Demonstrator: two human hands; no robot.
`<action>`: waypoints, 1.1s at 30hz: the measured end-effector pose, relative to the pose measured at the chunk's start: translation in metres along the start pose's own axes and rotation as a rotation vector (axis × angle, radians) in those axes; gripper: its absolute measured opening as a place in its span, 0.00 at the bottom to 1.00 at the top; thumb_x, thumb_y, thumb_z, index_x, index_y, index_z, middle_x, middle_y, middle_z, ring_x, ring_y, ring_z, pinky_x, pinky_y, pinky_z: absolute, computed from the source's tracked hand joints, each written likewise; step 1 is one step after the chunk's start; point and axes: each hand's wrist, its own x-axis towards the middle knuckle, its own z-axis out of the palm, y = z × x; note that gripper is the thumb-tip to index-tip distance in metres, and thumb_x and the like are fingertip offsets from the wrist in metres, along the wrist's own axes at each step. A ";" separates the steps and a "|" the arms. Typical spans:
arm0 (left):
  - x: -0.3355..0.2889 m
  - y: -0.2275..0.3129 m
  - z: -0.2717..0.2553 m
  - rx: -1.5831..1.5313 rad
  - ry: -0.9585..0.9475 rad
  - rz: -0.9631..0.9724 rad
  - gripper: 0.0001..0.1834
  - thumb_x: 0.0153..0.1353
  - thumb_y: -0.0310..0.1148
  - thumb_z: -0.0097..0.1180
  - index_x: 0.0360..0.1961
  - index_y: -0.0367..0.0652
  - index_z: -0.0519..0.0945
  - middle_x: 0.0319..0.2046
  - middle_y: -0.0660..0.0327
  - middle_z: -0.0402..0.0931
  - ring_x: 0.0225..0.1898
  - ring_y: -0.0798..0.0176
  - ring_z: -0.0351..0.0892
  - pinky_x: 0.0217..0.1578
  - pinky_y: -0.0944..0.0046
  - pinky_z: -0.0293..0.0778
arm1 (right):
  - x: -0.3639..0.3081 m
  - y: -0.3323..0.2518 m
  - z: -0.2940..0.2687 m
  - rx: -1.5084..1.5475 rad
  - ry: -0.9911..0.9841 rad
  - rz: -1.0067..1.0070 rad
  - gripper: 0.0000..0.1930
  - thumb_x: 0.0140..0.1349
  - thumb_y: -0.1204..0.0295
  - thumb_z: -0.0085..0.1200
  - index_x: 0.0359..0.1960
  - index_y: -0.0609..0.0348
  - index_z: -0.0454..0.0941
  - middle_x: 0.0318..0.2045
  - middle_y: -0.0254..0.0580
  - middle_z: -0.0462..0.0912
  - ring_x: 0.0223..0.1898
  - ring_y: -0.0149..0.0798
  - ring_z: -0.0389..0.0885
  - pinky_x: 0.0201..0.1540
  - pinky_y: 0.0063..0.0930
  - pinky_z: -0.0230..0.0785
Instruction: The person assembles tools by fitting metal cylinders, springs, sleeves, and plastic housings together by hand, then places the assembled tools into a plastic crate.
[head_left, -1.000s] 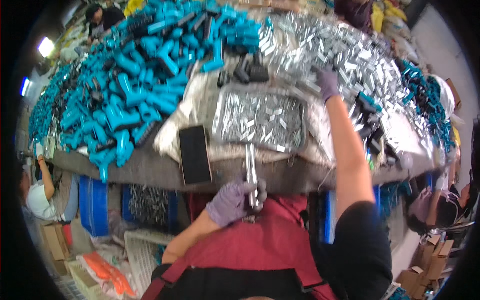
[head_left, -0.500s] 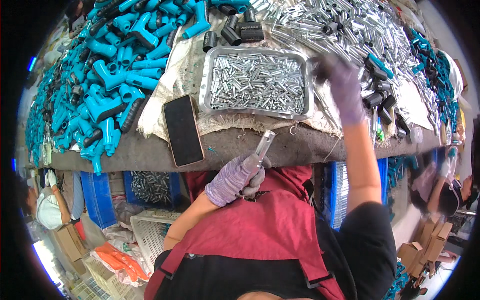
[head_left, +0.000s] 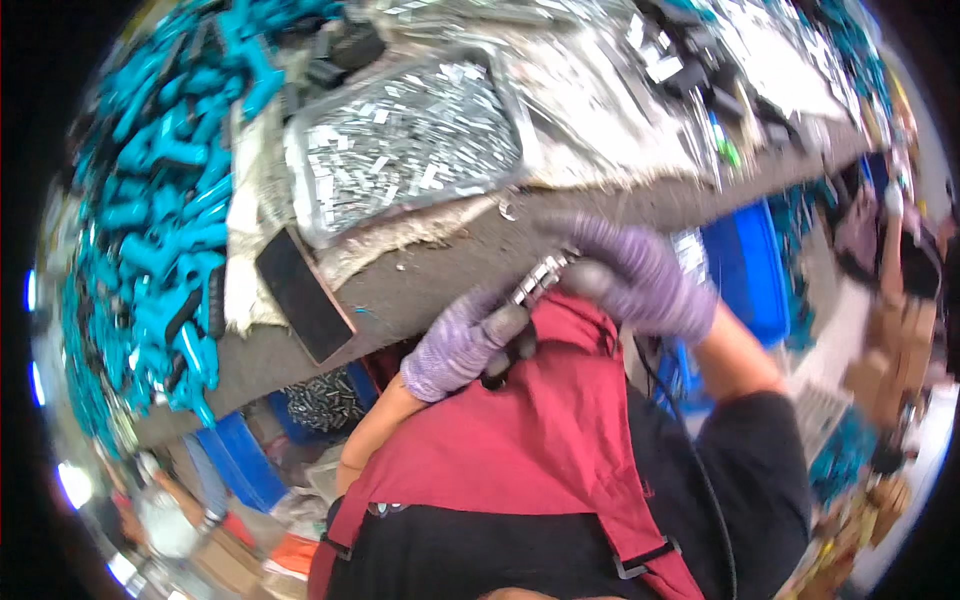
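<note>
— Only one view: head-worn, looking steeply down, tilted, fisheye bending edges toward the rim.

— How near?

— Close above the gloved fingers [head_left: 500, 325], sitting just below centre. Beyond the fingers, the tabletop [head_left: 440, 290] edge slanting across; nearer than the fingers, the red apron [head_left: 520, 450] filling the lower frame. Nothing shared with a second view.

A tray of small metal pieces [head_left: 405, 140] sits up beyond the fingers; a dark phone [head_left: 303, 293] lies up-left of them, teal handles [head_left: 160, 230] farther left
</note>
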 end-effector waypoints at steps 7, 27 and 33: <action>-0.001 -0.003 -0.046 -0.959 -0.021 0.578 0.21 0.61 0.38 0.47 0.55 0.44 0.65 0.28 0.62 0.68 0.12 0.79 0.58 0.06 0.77 0.55 | -0.097 0.033 -0.103 0.026 0.881 0.399 0.14 0.62 0.66 0.49 0.45 0.61 0.76 0.30 0.38 0.80 0.29 0.25 0.76 0.31 0.15 0.65; 0.005 -0.002 -0.016 -0.561 0.311 0.158 0.30 0.60 0.40 0.49 0.61 0.43 0.56 0.35 0.57 0.72 0.13 0.76 0.62 0.05 0.80 0.53 | -0.248 0.242 -0.022 -0.979 -0.277 0.680 0.15 0.52 0.73 0.46 0.44 0.50 0.73 0.49 0.39 0.73 0.53 0.44 0.69 0.55 0.35 0.61; 0.007 -0.001 -0.003 -0.354 0.325 0.077 0.33 0.57 0.38 0.53 0.62 0.48 0.55 0.32 0.59 0.69 0.14 0.75 0.63 0.06 0.80 0.52 | -0.247 0.247 -0.021 -0.998 -0.382 0.703 0.16 0.54 0.72 0.43 0.46 0.51 0.71 0.48 0.42 0.74 0.50 0.45 0.72 0.52 0.36 0.63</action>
